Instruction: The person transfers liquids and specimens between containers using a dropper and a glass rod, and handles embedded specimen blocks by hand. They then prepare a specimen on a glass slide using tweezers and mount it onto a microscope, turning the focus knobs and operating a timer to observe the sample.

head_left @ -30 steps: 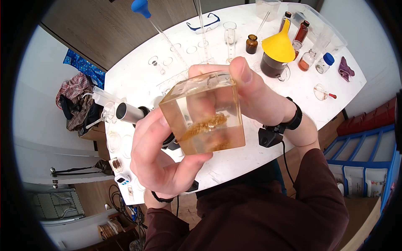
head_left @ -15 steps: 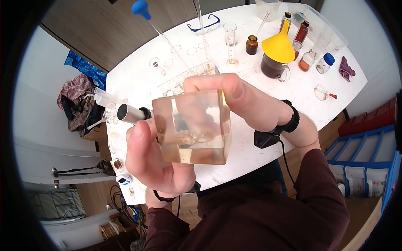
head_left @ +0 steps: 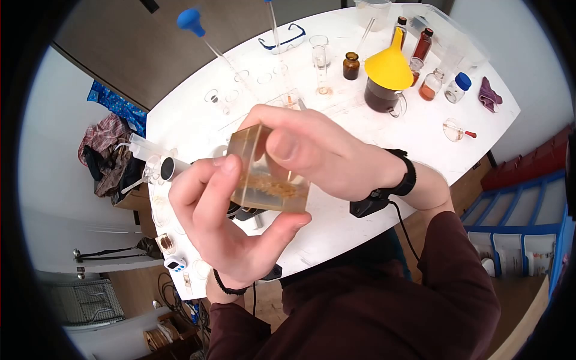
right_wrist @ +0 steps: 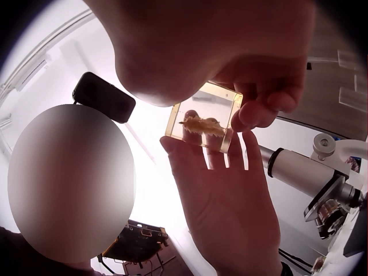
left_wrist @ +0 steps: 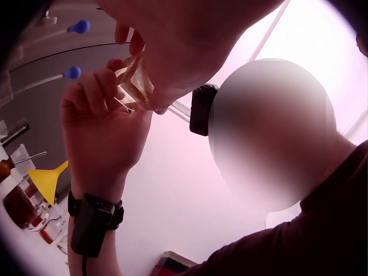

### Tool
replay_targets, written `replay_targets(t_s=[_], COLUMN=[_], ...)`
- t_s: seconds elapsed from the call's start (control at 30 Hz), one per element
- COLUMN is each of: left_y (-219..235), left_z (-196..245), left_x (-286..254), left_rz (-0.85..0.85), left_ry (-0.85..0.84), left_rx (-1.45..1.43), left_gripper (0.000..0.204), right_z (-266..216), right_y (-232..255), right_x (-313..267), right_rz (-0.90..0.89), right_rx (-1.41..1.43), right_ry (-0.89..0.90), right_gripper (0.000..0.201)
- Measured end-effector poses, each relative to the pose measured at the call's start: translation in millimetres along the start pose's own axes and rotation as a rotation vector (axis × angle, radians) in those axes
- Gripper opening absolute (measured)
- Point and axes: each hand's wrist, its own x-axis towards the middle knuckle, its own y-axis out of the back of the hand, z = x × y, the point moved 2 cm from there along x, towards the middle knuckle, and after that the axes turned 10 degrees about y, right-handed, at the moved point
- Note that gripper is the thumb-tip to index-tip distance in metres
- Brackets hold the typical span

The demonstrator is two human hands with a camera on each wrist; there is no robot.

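Note:
Between both hands, raised over the white table, is a clear resin block [head_left: 270,201] with a rough yellow-brown specimen embedded inside. In the head view, the left hand [head_left: 225,225] grips it from the left and below, fingertips on its side and thumb at its lower corner. My right hand [head_left: 330,156] holds it from the right, thumb across the near face, other fingers mostly hidden behind. The right wrist view shows the specimen through the block [right_wrist: 201,123], with the left hand [right_wrist: 224,195] beneath. In the left wrist view, the block [left_wrist: 135,86] is partly covered by both hands.
A microscope [right_wrist: 305,172] stands behind the hands. Two blue-bulbed pipettes [head_left: 192,22] rise at the back, near safety glasses [head_left: 282,39]. Rightward are a brown bottle [head_left: 351,67], a yellow funnel [head_left: 389,67] over a dark-filled beaker [head_left: 379,99], and several bottles.
The block has turned in the hands, now tilted with an edge towards the head camera. The right hand has moved left over its near face; the left fingers have shifted along its side.

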Motion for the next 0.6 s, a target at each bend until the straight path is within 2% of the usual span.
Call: replay_targets(t_s=[0.03,0.1,0.17,0.23,0.27,0.37,0.4,0.5,0.6], left_y=[-1,-3,-3,-2,-9,-5,1,1,3], left_z=[2,7,8,6,5,3,0,-1,-7], left_x=[0,2,1,-4,-5,-11,-18,-26,-27], left_rz=[-0.002,0.06,0.083,0.147,0.213,0.219,0.137,0.158,0.158], left_ry=[-0.004,-0.011,-0.026,-0.066,-0.062,-0.018,0.026,0.13,0.128], left_rx=[-0.021,0.159,0.249,0.151,0.145,0.02,-0.074,-0.113,-0.084], left_gripper=[0.09,0.103,0.103,0.097,0.096,0.102,0.095,0.091,0.098], right_z=[1,4,-5,-14,-8,1,-2,-3,-5], right_y=[-1,-4,-5,-8,-8,-11,-12,-12,-12], right_x=[-1,-3,-3,-5,-4,-6,-5,-7,-6], right_rz=[0.011,-0.007,-0.02,-0.269,-0.321,-0.393,-0.397,-0.403,-0.401], right_rx=[-0.016,0.05,0.1,0.297,0.319,0.328,0.359,0.314,0.313], right_ry=[-0.008,-0.021,-0.026,-0.327,-0.335,-0.314,-0.335,-0.328,-0.312], right_gripper=[0.057,0.058,0.061,0.065,0.065,0.066,0.067,0.065,0.063])
